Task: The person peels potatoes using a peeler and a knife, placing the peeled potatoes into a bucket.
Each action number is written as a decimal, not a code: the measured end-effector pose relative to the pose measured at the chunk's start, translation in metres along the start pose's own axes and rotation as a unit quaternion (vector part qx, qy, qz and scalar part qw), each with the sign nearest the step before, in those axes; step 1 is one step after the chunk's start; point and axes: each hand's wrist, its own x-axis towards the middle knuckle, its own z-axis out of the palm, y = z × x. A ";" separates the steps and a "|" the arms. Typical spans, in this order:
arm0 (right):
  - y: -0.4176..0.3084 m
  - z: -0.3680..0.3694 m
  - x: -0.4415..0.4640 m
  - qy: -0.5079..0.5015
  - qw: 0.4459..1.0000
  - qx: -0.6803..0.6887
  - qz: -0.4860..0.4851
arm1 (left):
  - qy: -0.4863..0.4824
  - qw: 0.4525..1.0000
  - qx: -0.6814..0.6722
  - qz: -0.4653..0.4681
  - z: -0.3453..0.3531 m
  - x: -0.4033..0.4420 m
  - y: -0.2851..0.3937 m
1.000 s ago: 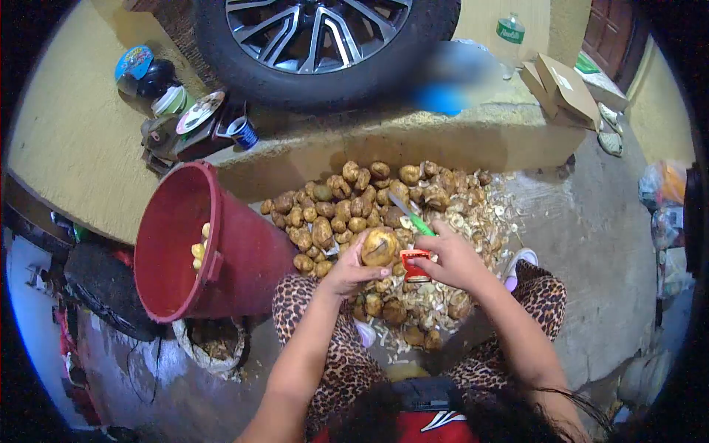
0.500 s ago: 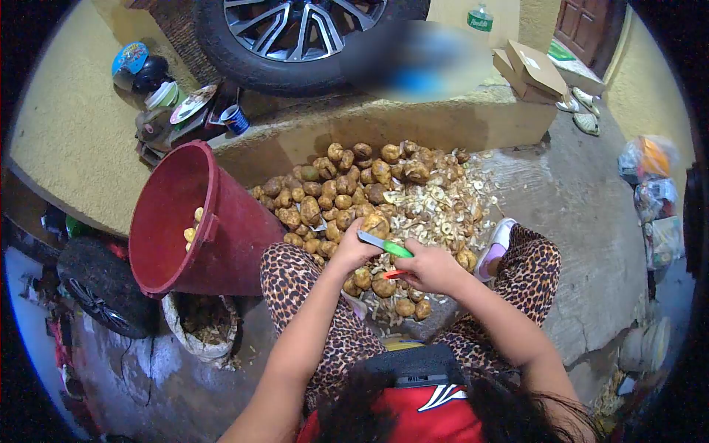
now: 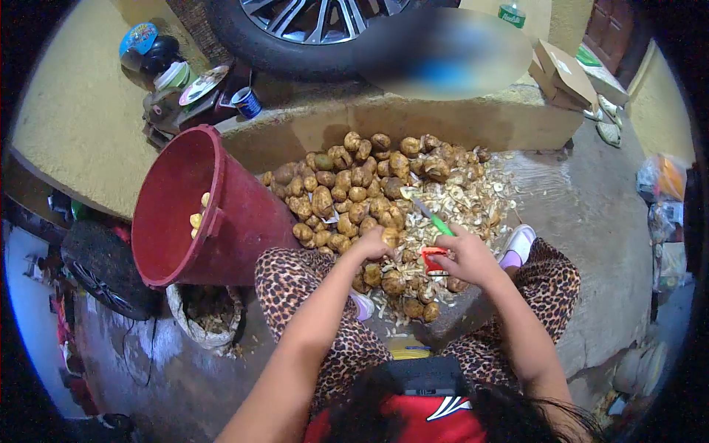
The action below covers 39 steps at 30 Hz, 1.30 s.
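Note:
In my left hand [image 3: 369, 245] is a brown-yellow potato [image 3: 390, 237], with my fingers closed around it. My right hand [image 3: 467, 255] grips a knife by its green handle [image 3: 441, 225]; the blade points up and to the left. A pale piece of peel [image 3: 407, 193] shows at the blade's tip. The same hand also has a red object [image 3: 434, 260] at its fingers, possibly a peeler. Beyond both hands spreads a heap of unpeeled potatoes [image 3: 344, 181], with pale peelings [image 3: 484, 193] scattered on its right side.
A large red bucket [image 3: 251, 214] leans at the left with a few peeled potatoes [image 3: 196, 221] inside. Below it stands a sack [image 3: 181, 325]. Behind the heap runs a concrete ledge [image 3: 413, 122] carrying a car wheel [image 3: 295, 59] and a cardboard box [image 3: 565, 77].
My hands have moved apart. The knife has left the potato and swung right, its blade now over the peelings. The red object shows more fully. The view has shifted slightly.

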 end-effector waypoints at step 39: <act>0.047 -0.027 0.067 -0.105 0.984 0.023 0.145 | 0.166 0.949 0.175 -0.205 -0.026 0.227 -0.122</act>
